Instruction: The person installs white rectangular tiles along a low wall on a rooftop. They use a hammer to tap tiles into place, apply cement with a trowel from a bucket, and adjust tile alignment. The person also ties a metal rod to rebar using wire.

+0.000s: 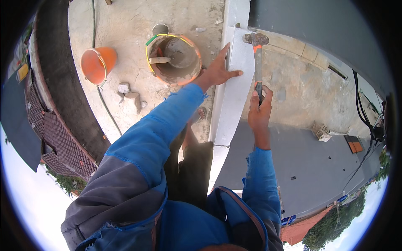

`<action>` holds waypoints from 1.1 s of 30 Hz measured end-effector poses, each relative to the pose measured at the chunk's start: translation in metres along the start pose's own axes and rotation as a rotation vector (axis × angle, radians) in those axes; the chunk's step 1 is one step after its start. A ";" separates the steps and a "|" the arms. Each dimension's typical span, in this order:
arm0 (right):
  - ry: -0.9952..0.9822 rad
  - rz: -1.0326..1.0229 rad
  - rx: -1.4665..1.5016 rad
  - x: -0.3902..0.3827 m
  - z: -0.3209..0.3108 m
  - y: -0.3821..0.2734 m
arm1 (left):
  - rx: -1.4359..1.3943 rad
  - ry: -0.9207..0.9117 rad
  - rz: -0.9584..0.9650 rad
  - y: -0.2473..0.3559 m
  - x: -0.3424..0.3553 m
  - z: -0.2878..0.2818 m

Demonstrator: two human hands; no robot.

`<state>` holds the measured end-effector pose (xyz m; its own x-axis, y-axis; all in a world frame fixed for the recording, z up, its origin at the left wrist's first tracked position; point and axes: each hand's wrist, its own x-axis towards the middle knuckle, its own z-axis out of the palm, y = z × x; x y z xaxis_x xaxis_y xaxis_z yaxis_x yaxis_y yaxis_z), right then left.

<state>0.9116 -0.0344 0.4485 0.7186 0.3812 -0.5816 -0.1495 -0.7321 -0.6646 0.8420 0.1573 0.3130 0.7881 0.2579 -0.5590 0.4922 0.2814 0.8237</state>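
Observation:
My left hand (pixel 218 70) rests against the near-side edge and top of a white wall ledge (pixel 240 58). Its thumb points across the top and its fingers stretch away along the side. Past the ledge, my right hand (pixel 260 109) grips a hammer (pixel 258 62) by its black and orange handle. The hammer's rough, mortar-crusted head (pixel 255 39) is farthest from me, beside the ledge's right edge. Just left of my left hand stands a mortar-smeared bucket (pixel 193 50), with a wooden-handled tool (pixel 160 60) inside it.
An orange bucket (pixel 109 58) lies tilted on the concrete floor (pixel 134 25). Broken blocks (pixel 132 103) and a dark hose (pixel 105 106) are nearby. A round pipe opening (pixel 160 29) sits behind the mortar bucket. Right of the ledge, the ground drops lower, with black cables (pixel 359 96) at the far right.

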 end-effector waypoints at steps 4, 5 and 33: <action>-0.085 -0.111 0.065 0.051 -0.022 -0.112 | 0.083 0.041 0.028 -0.017 0.002 0.001; -0.104 -0.135 0.051 0.068 -0.027 -0.145 | 0.071 0.044 0.032 -0.019 0.002 0.001; 0.113 0.288 -0.218 -0.138 0.003 0.031 | 0.687 -0.133 -0.071 -0.080 -0.111 -0.040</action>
<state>0.8059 -0.1079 0.5062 0.7401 0.0862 -0.6670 -0.2175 -0.9078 -0.3586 0.7001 0.1425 0.3052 0.7623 0.1334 -0.6333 0.6318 -0.3655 0.6835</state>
